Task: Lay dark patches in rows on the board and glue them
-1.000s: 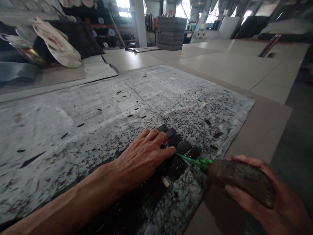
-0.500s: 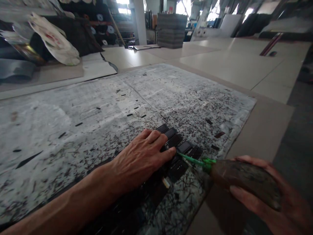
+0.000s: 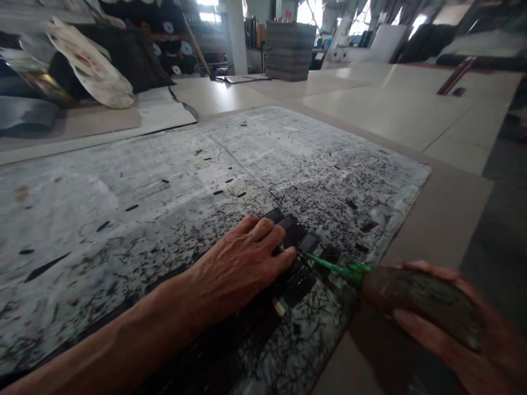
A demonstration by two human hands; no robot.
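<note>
Speckled sheet (image 3: 164,219) on bench (image 3: 436,219): left hand (image 3: 230,274) flat, fingers (image 3: 263,230) spread over dark strips (image 3: 294,236); right hand (image 3: 494,356) curled around green-tipped, brown-handled tool (image 3: 415,302).

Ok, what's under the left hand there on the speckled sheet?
Dark rectangular pieces show past the fingertips of the left hand, lying on the speckled sheet. Whatever lies directly under the palm is covered, so it cannot be seen.
</note>
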